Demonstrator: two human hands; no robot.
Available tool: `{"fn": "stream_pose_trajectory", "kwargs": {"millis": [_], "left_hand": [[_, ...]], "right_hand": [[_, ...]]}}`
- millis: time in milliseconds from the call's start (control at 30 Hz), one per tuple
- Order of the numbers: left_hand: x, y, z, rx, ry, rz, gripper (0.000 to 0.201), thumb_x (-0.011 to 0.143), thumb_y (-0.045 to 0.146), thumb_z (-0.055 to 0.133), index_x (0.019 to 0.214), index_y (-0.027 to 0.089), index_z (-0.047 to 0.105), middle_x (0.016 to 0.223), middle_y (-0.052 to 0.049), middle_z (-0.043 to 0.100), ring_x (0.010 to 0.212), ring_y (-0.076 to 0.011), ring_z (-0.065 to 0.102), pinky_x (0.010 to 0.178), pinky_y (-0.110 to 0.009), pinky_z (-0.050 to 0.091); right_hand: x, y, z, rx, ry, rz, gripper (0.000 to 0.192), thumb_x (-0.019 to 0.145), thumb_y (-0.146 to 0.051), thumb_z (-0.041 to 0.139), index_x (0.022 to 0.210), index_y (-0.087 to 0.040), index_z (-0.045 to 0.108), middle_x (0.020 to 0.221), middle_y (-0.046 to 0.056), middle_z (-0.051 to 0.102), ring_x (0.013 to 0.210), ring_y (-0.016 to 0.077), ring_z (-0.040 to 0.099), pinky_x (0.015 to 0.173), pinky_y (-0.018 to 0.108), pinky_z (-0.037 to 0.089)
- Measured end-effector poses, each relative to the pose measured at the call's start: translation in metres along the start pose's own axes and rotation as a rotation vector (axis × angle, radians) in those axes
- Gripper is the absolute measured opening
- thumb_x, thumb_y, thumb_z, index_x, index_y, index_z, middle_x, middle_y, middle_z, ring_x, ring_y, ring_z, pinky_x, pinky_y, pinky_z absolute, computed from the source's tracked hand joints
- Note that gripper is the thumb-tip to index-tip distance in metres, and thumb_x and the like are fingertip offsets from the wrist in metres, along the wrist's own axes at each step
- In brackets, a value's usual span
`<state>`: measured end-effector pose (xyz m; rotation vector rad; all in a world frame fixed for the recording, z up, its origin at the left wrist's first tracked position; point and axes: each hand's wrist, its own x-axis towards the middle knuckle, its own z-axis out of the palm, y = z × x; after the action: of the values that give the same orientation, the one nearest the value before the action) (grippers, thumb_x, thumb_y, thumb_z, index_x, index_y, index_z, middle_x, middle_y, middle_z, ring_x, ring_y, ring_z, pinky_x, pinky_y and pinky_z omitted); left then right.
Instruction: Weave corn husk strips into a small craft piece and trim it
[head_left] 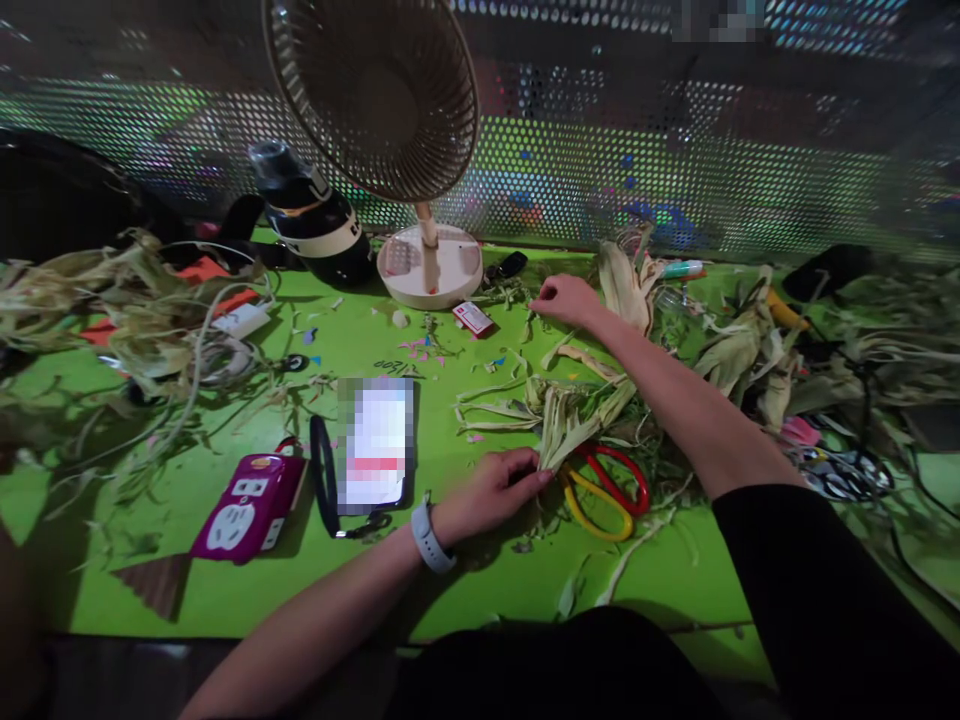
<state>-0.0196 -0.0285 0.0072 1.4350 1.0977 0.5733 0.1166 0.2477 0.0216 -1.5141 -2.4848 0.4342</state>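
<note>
My left hand (495,490), with a pale band on its wrist, pinches the gathered end of a bundle of dry corn husks (562,425) between thumb and fingers. The loose strips of the bundle fan out over the green table (457,570). Right beside that hand lie scissors (643,492) with one red and one yellow handle loop, their blades hidden under husk. Farther back, my right hand (568,302) is closed, its fingertips together just above the table near some thin husk scraps (514,295). What those fingertips hold, if anything, is too small to make out.
Behind stand a fan (431,285) and a dark bottle (315,225) against a perforated metal screen (555,180). A phone (379,440), purple case (255,500) and small red-white box (474,319) lie left of the hands. Husk piles (731,340) and cables flank the right.
</note>
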Motion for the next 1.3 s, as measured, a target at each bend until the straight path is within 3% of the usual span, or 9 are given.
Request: {"fn": "stream_pose_trajectory", "kwargs": {"millis": [133, 333, 567, 767, 933, 1000, 1133, 1200, 1300], "left_hand": [[0.0, 0.0, 0.0, -0.032, 0.004, -0.006, 0.036, 0.092, 0.047, 0.047, 0.079, 0.015, 0.058, 0.07, 0.0, 0.058, 0.063, -0.0093, 0.05, 0.061, -0.022, 0.04], [0.0, -0.001, 0.0, -0.05, -0.004, 0.008, 0.035, 0.091, 0.047, 0.047, 0.079, 0.015, 0.058, 0.071, -0.001, 0.059, 0.063, -0.0095, 0.051, 0.061, -0.022, 0.04], [0.001, -0.001, 0.001, -0.043, 0.007, 0.009, 0.035, 0.091, 0.045, 0.048, 0.078, 0.015, 0.059, 0.068, 0.001, 0.056, 0.059, -0.0073, 0.045, 0.056, -0.02, 0.036], [0.0, -0.002, 0.001, -0.052, 0.004, -0.006, 0.039, 0.091, 0.049, 0.047, 0.079, 0.014, 0.059, 0.069, -0.001, 0.058, 0.058, -0.0082, 0.047, 0.057, -0.021, 0.037], [-0.001, -0.001, 0.0, -0.021, 0.005, -0.018, 0.038, 0.091, 0.048, 0.047, 0.079, 0.015, 0.059, 0.069, 0.0, 0.059, 0.058, -0.0082, 0.047, 0.057, -0.021, 0.036], [-0.001, -0.001, 0.0, -0.019, 0.012, -0.009, 0.037, 0.091, 0.047, 0.047, 0.079, 0.015, 0.059, 0.069, 0.0, 0.059, 0.059, -0.0084, 0.047, 0.057, -0.021, 0.036], [0.0, -0.002, 0.001, -0.047, 0.016, 0.012, 0.036, 0.091, 0.047, 0.047, 0.078, 0.015, 0.058, 0.07, -0.001, 0.06, 0.062, -0.009, 0.049, 0.06, -0.021, 0.039], [0.001, -0.003, 0.001, -0.053, 0.018, 0.003, 0.037, 0.091, 0.048, 0.048, 0.078, 0.015, 0.058, 0.071, 0.0, 0.059, 0.062, -0.009, 0.049, 0.06, -0.021, 0.039], [0.001, -0.002, 0.001, -0.06, 0.024, -0.013, 0.037, 0.09, 0.049, 0.049, 0.078, 0.015, 0.056, 0.071, -0.001, 0.06, 0.062, -0.009, 0.049, 0.059, -0.021, 0.039]], "right_hand": [[-0.006, 0.0, -0.002, 0.016, -0.002, -0.013, 0.024, 0.076, -0.025, 0.058, 0.089, -0.015, 0.074, 0.093, 0.008, 0.074, 0.083, 0.0198, 0.064, 0.077, 0.03, 0.047], [-0.025, 0.017, -0.023, 0.119, 0.064, 0.064, 0.02, 0.073, -0.023, 0.059, 0.082, -0.014, 0.074, 0.081, 0.007, 0.073, 0.074, 0.0184, 0.063, 0.073, 0.03, 0.047], [-0.043, 0.036, -0.032, 0.328, 0.257, 0.107, 0.016, 0.073, -0.024, 0.06, 0.077, -0.012, 0.07, 0.072, 0.007, 0.069, 0.067, 0.0178, 0.061, 0.068, 0.032, 0.048], [-0.05, 0.036, -0.033, 0.463, 0.426, 0.121, 0.016, 0.076, -0.027, 0.059, 0.076, -0.015, 0.068, 0.071, 0.005, 0.066, 0.064, 0.0141, 0.059, 0.067, 0.031, 0.049], [-0.053, 0.03, -0.04, 0.429, 0.641, 0.077, 0.031, 0.087, -0.037, 0.045, 0.095, -0.017, 0.067, 0.089, 0.006, 0.069, 0.078, 0.0152, 0.064, 0.07, 0.029, 0.051], [-0.056, 0.03, -0.038, 0.304, 0.558, 0.092, 0.035, 0.09, -0.037, 0.04, 0.1, -0.017, 0.067, 0.094, 0.007, 0.07, 0.082, 0.0168, 0.065, 0.072, 0.03, 0.051], [-0.074, 0.028, -0.031, -0.016, 0.162, 0.1, 0.029, 0.083, -0.043, 0.055, 0.081, -0.018, 0.071, 0.08, 0.008, 0.071, 0.079, 0.024, 0.065, 0.07, 0.034, 0.05], [-0.088, 0.023, -0.032, -0.192, 0.084, 0.052, 0.033, 0.086, -0.044, 0.052, 0.093, -0.018, 0.072, 0.095, 0.012, 0.072, 0.088, 0.0268, 0.066, 0.074, 0.036, 0.05], [-0.111, 0.013, -0.033, -0.211, 0.01, -0.091, 0.041, 0.091, -0.043, 0.046, 0.116, -0.019, 0.067, 0.113, 0.013, 0.068, 0.101, 0.0266, 0.064, 0.083, 0.037, 0.049]]}}
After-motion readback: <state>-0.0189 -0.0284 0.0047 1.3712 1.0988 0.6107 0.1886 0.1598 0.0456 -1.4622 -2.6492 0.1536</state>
